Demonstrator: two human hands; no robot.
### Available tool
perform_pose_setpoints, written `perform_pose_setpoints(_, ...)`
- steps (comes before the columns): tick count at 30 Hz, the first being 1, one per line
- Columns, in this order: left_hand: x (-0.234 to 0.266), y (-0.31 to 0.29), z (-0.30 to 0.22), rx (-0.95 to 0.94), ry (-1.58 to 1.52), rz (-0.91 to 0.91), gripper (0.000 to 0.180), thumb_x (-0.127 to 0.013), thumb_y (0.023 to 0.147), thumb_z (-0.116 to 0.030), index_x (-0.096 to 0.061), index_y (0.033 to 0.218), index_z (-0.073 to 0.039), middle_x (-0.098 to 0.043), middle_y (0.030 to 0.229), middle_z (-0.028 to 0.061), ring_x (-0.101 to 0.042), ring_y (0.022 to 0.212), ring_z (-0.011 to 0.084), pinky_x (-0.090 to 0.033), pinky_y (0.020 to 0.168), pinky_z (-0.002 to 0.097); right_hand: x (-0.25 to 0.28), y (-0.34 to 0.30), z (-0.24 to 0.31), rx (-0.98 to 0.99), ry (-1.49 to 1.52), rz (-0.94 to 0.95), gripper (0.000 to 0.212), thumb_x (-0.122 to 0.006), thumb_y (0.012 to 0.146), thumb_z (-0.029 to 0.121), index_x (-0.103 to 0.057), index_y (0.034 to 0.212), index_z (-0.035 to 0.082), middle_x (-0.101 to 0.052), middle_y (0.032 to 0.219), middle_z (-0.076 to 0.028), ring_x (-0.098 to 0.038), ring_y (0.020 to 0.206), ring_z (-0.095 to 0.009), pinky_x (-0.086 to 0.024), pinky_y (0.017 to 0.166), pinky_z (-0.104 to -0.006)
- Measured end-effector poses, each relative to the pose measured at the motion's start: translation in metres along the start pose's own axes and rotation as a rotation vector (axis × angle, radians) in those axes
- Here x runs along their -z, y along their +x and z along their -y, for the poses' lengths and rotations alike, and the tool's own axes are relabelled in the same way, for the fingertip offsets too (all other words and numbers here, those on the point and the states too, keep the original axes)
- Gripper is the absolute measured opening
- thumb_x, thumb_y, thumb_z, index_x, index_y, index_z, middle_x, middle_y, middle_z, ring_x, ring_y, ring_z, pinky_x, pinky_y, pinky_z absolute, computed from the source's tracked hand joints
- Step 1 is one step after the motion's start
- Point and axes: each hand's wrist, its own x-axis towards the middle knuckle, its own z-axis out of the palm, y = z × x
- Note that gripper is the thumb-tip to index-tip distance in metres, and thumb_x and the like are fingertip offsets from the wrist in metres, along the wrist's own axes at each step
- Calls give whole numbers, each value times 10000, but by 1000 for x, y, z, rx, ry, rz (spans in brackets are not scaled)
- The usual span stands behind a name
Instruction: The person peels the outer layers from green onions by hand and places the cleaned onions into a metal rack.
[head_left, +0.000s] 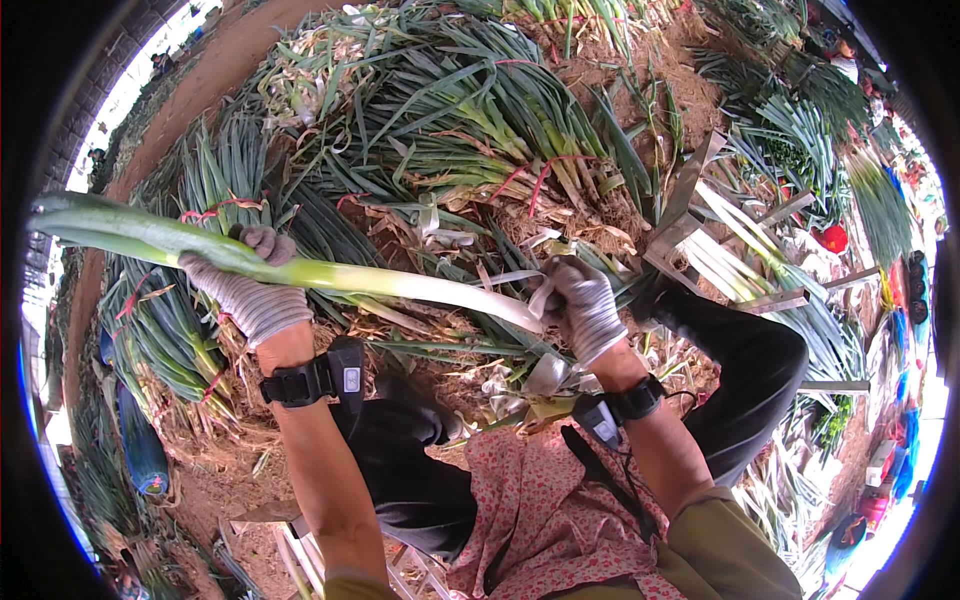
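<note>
A long green onion (380, 280) lies across the view above my lap, its thick green leaf end to the left and its white root end to the right. My left hand (248, 290), in a striped knit glove, is closed around the green part. At the white end, my gloved right hand (583, 308) is pinched on a pale strip of outer skin (542, 296) beside the tip. Fingers of the right hand partly hide that strip. Loose peeled skins lie beneath both hands.
Bundles of green onions tied with red string (540, 170) cover the soil ahead. To the right, a metal frame (690, 200) holds several trimmed white stalks (720, 260). More tied bundles (165, 340) lie at the left. My bent knee (765, 355) is close to the frame.
</note>
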Motion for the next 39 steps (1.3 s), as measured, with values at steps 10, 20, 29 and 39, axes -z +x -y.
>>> perform_pose_setpoints(10,30,19,-27,105,-253,608,811,-710,622,-593,-476,987,92,-431,576,-12,-397,451,65,-360,352,178,90,19,-22,-28,859,-230,68,-483,864,48,-504,801,34,-476,664,-40,-439,543,-138,-414,505,-266)
perform_pose_setpoints(20,16,11,-17,189,-485,789,492,-653,808,-284,-358,996,61,-437,549,-5,-452,429,73,-414,331,176,34,-31,20,335,-733,41,301,-661,736,26,-558,1013,-27,-544,1034,-78,-506,710,-102,-450,637,-230)
perform_pose_setpoints(29,-2,-1,-5,411,-725,907,101,-350,911,-41,-326,938,53,-449,472,67,-453,336,131,-396,262,216,-8,-54,43,132,-420,376,222,-678,747,61,-631,961,22,-569,913,-33,-544,820,-103,-457,718,-245)
perform_pose_setpoints(39,-9,-3,21,516,-675,1012,162,-428,899,-29,-322,958,78,-437,476,54,-439,319,112,-383,248,198,-54,-44,37,254,-641,634,185,-719,707,111,-657,850,11,-596,818,-75,-568,748,-160,-457,663,-283)
